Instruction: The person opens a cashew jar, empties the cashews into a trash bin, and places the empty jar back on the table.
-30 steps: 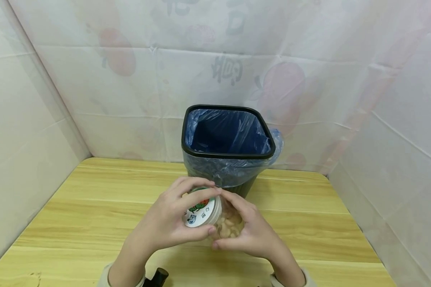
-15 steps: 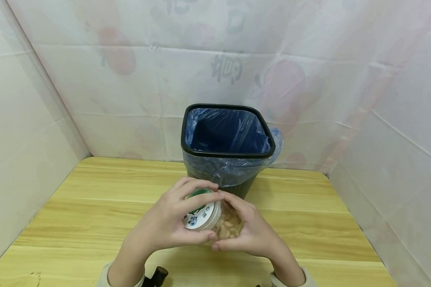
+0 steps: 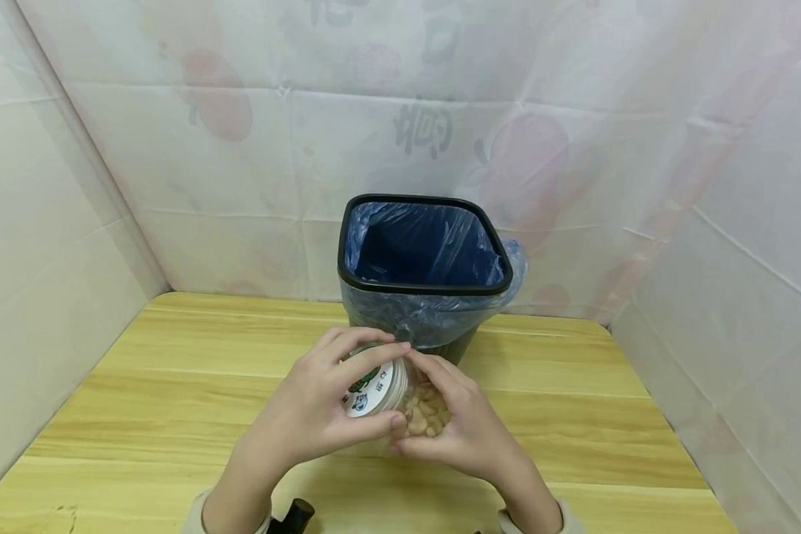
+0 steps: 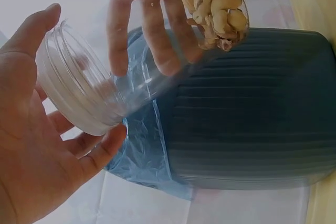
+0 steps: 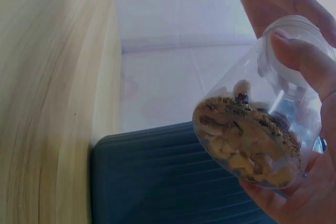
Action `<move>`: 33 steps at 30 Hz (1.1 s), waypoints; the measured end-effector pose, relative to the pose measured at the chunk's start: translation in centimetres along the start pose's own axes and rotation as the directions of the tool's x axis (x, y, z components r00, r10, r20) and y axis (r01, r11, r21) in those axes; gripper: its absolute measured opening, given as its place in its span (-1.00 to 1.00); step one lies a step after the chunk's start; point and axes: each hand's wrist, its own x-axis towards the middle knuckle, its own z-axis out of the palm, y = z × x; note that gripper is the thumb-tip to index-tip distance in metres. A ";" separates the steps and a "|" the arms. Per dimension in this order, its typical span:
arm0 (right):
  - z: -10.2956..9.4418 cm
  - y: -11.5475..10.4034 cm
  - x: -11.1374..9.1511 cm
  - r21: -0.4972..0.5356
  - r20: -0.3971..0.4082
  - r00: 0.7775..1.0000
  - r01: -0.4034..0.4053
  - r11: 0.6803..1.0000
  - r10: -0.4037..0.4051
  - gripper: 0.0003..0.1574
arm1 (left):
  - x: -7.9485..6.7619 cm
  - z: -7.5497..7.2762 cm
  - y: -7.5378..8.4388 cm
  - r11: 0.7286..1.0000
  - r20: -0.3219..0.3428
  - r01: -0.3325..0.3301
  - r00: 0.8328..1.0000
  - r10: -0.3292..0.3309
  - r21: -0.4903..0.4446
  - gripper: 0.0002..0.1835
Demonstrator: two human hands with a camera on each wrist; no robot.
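Note:
A clear plastic jar (image 5: 247, 72) is held tilted between both hands, above the table and in front of the bin. Pale nuts that look like cashews (image 4: 218, 6) are gathered toward its bottom, with dark crumbs among them. My left hand (image 3: 314, 400) grips the jar's white lid (image 3: 376, 393), which carries green and blue printing. In the left wrist view, the thumb and fingers curl round the ridged edge of the lid. My right hand (image 3: 470, 423) holds the jar's body, thumb on the near side and fingers on the far side. The palm hides part of the nuts.
A dark ribbed bin (image 3: 440, 291) with a blue plastic liner (image 3: 400, 315) stands right behind the hands, against a printed cloth backdrop (image 3: 254, 163). The wooden table (image 3: 173, 400) spreads to both sides. A black object (image 3: 297, 512) shows by the left sleeve.
Both hands stay on the jar and its lid. The jar has shifted and tilted slightly, and the lid's print shows at a different angle. The bin has not moved.

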 end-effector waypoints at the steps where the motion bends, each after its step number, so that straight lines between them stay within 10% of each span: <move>1: 0.0 0.0 0.0 -0.011 -0.002 1.000 0.000 1.000 0.000 0.31 | 0.0 0.0 0.0 1.000 0.006 0.010 1.000 -0.010 0.003 -0.34; 17: -0.4 0.2 0.1 0.140 0.031 0.997 0.061 0.988 -0.066 0.24 | 0.0 -0.4 -0.2 0.993 0.035 -0.093 0.995 0.096 -0.074 -0.26; 33: -0.1 0.1 0.0 0.006 -0.029 0.999 0.032 0.999 -0.032 0.27 | -0.1 -0.2 -0.2 1.000 0.032 0.016 0.999 -0.016 0.010 -0.21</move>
